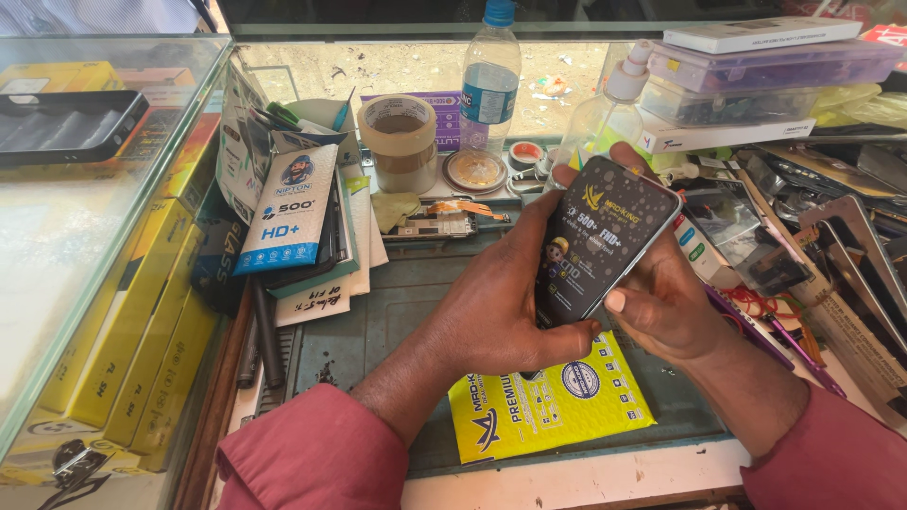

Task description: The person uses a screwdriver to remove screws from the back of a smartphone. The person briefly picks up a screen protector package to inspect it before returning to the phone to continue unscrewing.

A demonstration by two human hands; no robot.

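both hands hold a smartphone tilted above the tabletop; a printed dark protective sheet covers its face. the left hand is closed around the lower left edge, thumb pressed at the bottom corner. the right hand grips the right edge, its thumb against the lower rim and its fingertips showing over the top end. directly beneath lies a yellow packet, flat on the grey work mat. a roll of tape, a water bottle and a spray bottle stand behind; a blue-and-white packet leans to the left. recommended handling: keep contact on the edges only, keep the thumbs off the face, support the phone evenly with both hands, and work low over the mat so a slip is short.
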